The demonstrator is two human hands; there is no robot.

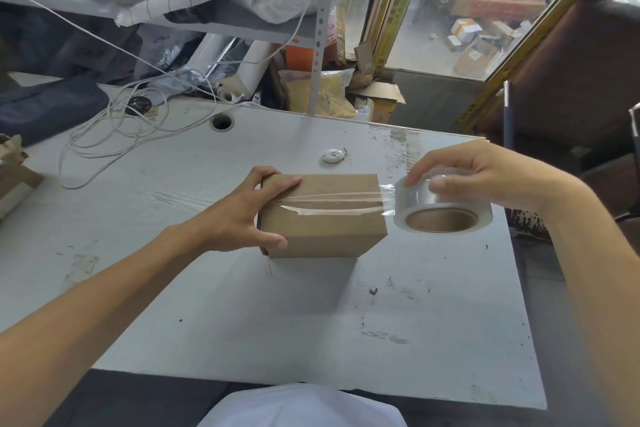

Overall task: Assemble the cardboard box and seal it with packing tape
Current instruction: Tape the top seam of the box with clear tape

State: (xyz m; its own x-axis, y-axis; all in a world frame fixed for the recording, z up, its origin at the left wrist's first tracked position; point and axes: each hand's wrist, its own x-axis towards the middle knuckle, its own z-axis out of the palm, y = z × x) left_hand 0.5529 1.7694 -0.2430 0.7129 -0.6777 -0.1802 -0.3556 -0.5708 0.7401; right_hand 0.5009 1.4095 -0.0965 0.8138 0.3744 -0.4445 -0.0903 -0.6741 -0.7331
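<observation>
The box (322,215), closed, sits near the middle of the table (242,305), its long side running left to right. A clear strip of tape (332,203) lies along its top and runs off the right edge to the roll (441,206), which hangs just beside the box's right end, with its cardboard core facing you.

Your left hand (239,215) grips the left end of the box: the fingers (277,180) curl over the far top edge, and the thumb presses the near side. Your right hand (485,177) holds the roll from above, fingers curled round its outer face, one fingertip resting where the tape leaves the roll.

Behind the box, a small white round object (333,156) lies on the table. Farther left are a round cable hole (222,122) and a loose coil of white cable (114,135) reaching to the far left of the table. Beyond the far edge stand rolled sheets, plastic bags and cartons (377,100). At the right, a window (467,10) looks out on scattered parcels.
</observation>
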